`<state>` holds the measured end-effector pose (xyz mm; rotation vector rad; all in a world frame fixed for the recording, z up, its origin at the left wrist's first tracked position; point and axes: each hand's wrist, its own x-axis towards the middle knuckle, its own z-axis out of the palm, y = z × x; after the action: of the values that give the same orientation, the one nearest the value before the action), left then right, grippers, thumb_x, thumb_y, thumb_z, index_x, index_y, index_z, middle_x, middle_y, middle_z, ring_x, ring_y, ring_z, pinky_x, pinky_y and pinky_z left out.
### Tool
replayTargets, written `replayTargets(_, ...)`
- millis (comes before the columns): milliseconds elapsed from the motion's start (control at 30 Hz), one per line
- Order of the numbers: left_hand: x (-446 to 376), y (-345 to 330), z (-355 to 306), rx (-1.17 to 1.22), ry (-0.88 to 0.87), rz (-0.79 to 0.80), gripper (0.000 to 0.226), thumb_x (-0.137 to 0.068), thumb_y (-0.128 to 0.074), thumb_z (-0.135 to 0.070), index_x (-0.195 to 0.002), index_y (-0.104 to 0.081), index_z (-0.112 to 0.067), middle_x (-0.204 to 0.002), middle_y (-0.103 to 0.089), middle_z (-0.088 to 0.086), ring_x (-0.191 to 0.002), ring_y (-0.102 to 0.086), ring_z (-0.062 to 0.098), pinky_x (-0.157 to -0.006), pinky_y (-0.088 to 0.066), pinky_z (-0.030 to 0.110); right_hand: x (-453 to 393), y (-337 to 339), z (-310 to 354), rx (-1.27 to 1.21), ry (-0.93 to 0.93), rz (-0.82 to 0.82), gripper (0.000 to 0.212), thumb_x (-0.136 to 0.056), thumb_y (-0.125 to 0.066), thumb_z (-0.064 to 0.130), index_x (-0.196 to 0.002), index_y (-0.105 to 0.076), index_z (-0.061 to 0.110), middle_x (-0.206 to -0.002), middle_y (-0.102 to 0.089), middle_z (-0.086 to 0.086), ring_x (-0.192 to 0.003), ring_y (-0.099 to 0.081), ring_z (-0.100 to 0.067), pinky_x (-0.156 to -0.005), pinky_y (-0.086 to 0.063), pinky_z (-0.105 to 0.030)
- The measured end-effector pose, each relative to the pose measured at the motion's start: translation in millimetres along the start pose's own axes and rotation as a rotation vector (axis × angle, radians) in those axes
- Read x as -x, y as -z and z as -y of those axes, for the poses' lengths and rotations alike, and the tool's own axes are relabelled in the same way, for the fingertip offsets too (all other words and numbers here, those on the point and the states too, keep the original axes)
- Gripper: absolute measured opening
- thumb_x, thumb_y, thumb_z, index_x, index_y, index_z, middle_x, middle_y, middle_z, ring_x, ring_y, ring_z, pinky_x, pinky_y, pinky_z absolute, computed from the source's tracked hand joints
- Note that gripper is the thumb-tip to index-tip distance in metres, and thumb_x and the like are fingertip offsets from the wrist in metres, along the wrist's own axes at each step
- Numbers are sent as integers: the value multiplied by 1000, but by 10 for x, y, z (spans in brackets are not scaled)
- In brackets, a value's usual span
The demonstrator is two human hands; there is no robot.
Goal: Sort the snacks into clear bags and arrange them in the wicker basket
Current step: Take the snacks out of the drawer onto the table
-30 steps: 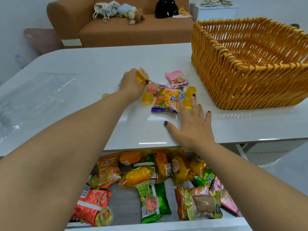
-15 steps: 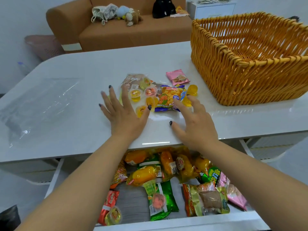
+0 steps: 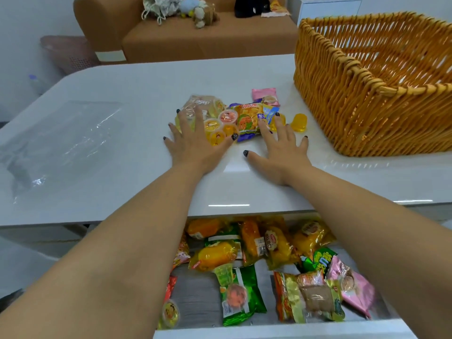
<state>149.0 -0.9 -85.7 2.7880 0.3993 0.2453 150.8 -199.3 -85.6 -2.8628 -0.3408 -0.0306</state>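
A small pile of snacks lies mid-table: several jelly cups (image 3: 221,123), an orange-and-purple snack packet (image 3: 247,118), a pink packet (image 3: 265,96), a clear-wrapped packet (image 3: 198,105) and a loose yellow jelly (image 3: 299,122). My left hand (image 3: 195,143) lies flat with spread fingers at the pile's left side, fingertips over the clear-wrapped packet. My right hand (image 3: 281,145) lies flat at the pile's right, fingertips on the orange packet and a yellow jelly. The wicker basket (image 3: 342,101) stands at the right with nothing visible inside it. A clear bag (image 3: 61,143) lies flat at the table's left.
An open drawer (image 3: 281,332) below the table's near edge holds many more wrapped snacks (image 3: 256,265). Behind the white table (image 3: 146,81) stands a brown sofa (image 3: 195,37) with soft toys, and a pink bin (image 3: 68,52) sits at the far left.
My left hand let go of a jelly cup at the pile and flattened out. Both hands have slid forward against the pile, pushing the snacks closer together.
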Motion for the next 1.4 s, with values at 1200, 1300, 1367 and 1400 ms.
replayTargets(1200, 2623, 605, 1106, 62, -64, 665, 96, -95, -54, -42, -154, 17, -16, -162, 16, 11, -150, 11, 28, -122, -3, 40, 2361, -209, 334, -42, 70, 216, 53, -84, -59, 38, -133, -43, 23, -153, -22, -4, -142, -13, -26, -115, -23, -40)
replayTargets(1300, 2416, 548, 1239, 32, 57, 684, 103, -91, -60, -43, -153, 18, -17, -163, 7, 13, -150, -3, 33, -122, -14, 43, 2290, -258, 334, 4, 1, 288, 74, -81, -61, 47, -143, -30, 22, -157, -12, -8, -144, -6, -33, -116, -21, -46)
replayTargets(1367, 2319, 475, 1334, -24, 135, 656, 107, -89, -63, -45, -153, 19, -19, -163, 7, 16, -149, -6, 38, -121, -17, 46, 2202, -310, 309, 41, -86, 287, 86, -79, -60, 56, -148, -20, 24, -159, 1, -11, -145, 5, -39, -116, -13, -54)
replayTargets(1400, 2284, 431, 1353, -36, 154, 647, 109, -87, -64, -45, -153, 19, -19, -162, 8, 17, -149, -5, 40, -120, -17, 47, 2145, -339, 286, 53, -138, 261, 89, -78, -58, 61, -149, -17, 26, -160, 7, -13, -145, 11, -42, -115, -9, -58)
